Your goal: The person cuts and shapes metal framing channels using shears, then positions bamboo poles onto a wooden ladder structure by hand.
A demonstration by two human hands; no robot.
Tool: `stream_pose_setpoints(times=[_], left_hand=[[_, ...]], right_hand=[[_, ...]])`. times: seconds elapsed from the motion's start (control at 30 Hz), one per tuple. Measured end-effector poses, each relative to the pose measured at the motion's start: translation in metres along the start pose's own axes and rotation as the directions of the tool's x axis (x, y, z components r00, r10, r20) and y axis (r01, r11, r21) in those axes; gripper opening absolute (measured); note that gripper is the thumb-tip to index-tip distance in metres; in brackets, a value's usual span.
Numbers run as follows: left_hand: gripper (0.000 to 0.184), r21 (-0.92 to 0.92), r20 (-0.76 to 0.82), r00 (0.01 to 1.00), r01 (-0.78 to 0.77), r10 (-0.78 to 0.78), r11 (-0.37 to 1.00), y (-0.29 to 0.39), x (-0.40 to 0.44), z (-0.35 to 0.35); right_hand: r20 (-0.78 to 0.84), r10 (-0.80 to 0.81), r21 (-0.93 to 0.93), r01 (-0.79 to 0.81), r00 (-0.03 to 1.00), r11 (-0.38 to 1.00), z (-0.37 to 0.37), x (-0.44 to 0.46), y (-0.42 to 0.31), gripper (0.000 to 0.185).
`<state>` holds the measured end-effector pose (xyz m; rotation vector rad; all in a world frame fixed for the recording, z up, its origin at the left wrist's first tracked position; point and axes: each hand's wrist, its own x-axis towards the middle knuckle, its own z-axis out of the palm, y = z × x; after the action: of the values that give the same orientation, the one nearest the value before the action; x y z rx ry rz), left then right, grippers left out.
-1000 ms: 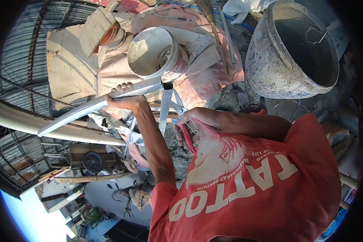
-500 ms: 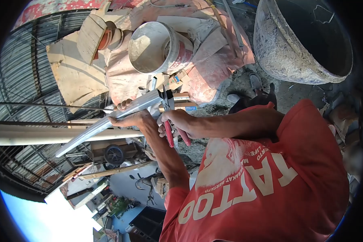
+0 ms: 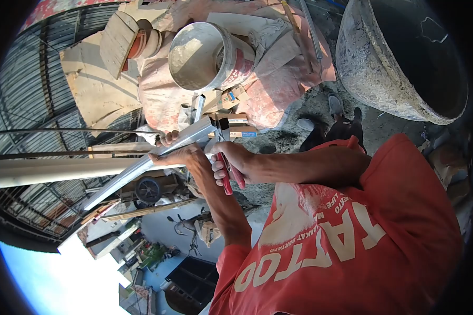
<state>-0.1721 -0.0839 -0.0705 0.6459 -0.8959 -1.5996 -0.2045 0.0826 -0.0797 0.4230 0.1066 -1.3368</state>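
Head view: on the dusty pink sheet (image 3: 160, 86) ahead of you stands a white bucket (image 3: 239, 63), its inner wall coated with pale residue. Off to your right, a big crusted tub (image 3: 365, 63) shows a bent wire (image 3: 440, 41) inside its rim (too shadowed to read deeper). Your left hand (image 3: 181, 156) has its fingers wrapped around a silvery metal channel (image 3: 194, 135), which slants across them, its hollow end beyond the palm. Your right hand's (image 3: 234, 157) fingers curl around the red-handled snips (image 3: 227, 186), blades at that end; whether they bite, I can't tell.
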Motion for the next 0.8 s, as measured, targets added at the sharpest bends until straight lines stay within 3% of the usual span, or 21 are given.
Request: stream_pose_setpoints(times=[0.17, 0.37, 0.57, 0.63, 0.7, 0.8], left_hand=[[0.037, -0.091, -0.106, 0.993, 0.044, -0.054, 0.995, -0.006, 0.003, -0.013], [0.035, -0.149, 0.005, 0.997, 0.073, -0.073, 0.986, -0.005, -0.001, -0.027], [0.035, -0.15, -0.053, 0.996, 0.06, -0.068, 0.987, -0.009, -0.016, -0.029], [0.037, -0.194, 0.027, 0.996, 0.09, -0.087, 0.977, -0.009, -0.021, -0.027], [0.037, -0.187, 0.007, 0.997, 0.076, -0.076, 0.98, -0.009, -0.028, -0.021], [0.037, -0.134, -0.045, 0.998, 0.033, -0.04, 0.99, -0.007, -0.033, -0.012]], right_hand=[[0.017, 0.022, 0.057, -0.023, 1.0, 0.998, 0.0, -0.003, -0.003, 0.018], [0.04, 0.061, 0.104, -0.065, 0.997, 0.993, 0.002, -0.01, 0.001, 0.018], [-0.064, -0.02, 0.098, 0.027, 0.998, 0.995, -0.002, -0.017, 0.006, 0.015], [-0.088, -0.015, 0.091, 0.023, 0.996, 0.996, -0.005, -0.018, 0.005, 0.017], [-0.164, 0.028, 0.062, -0.018, 0.986, 0.998, -0.004, -0.02, 0.003, 0.019], [-0.133, 0.06, 0.03, -0.057, 0.989, 0.998, -0.007, -0.024, -0.005, 0.02]])
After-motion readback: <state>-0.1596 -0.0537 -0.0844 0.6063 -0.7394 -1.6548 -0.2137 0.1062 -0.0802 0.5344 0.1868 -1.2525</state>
